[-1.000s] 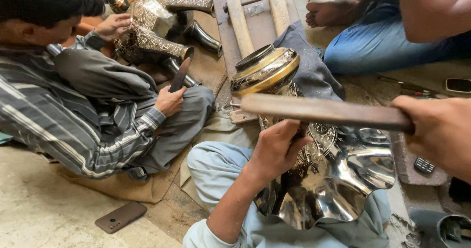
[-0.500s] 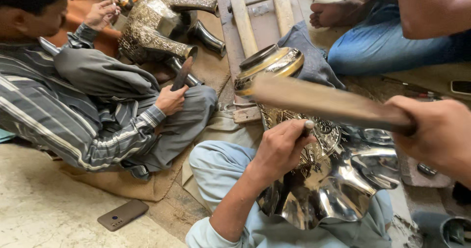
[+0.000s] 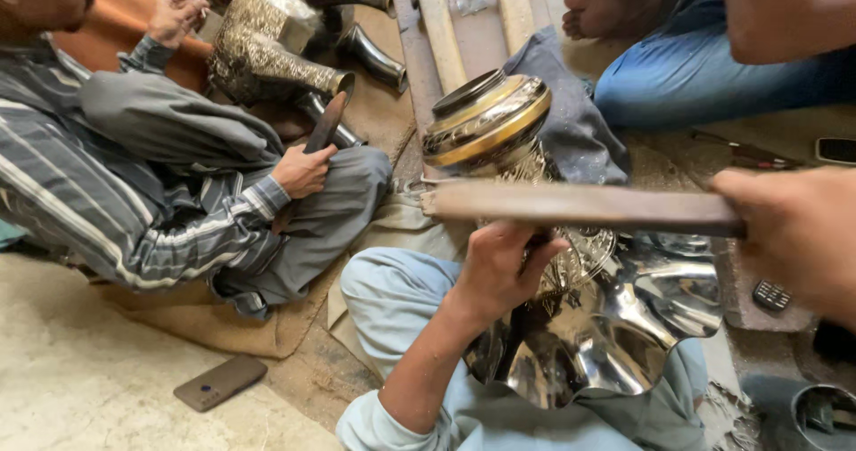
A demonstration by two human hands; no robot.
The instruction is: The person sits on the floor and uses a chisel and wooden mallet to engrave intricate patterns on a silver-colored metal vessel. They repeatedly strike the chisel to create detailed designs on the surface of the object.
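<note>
Since a second ago your wooden stick (image 3: pixel 580 206) has dropped from a slight downward tilt to lying almost level, and your view has crept in closer on the shiny fluted metal vessel (image 3: pixel 606 326) in your lap.

Your right hand (image 3: pixel 798 237) is wrapped tight around the stick's right end, blurry at the frame edge. Your left hand (image 3: pixel 499 268) is closed on the vessel's engraved neck, right under the stick; I can't tell if there's a small tool tucked in that fist. The stick's long axis runs left to right across the vessel, its free end poking out past the gold-banded rim (image 3: pixel 486 117) that sits just above it. So the vessel lies below the stick, long axis pointing away from you, flared foot nearest you, and your left hand is the nearer one, already on it.

Left of the vessel, a co-worker in a striped shirt (image 3: pixel 116 210) holds a dark flat tool (image 3: pixel 323 126), working a big engraved metal piece (image 3: pixel 267 41). A brown phone (image 3: pixel 220 382) lies on the floor, lower left of the vessel. A blue cloth (image 3: pixel 571 112) sits behind it, and someone's bare foot (image 3: pixel 606 14) farther back. No packages or labels show that I can make out.
</note>
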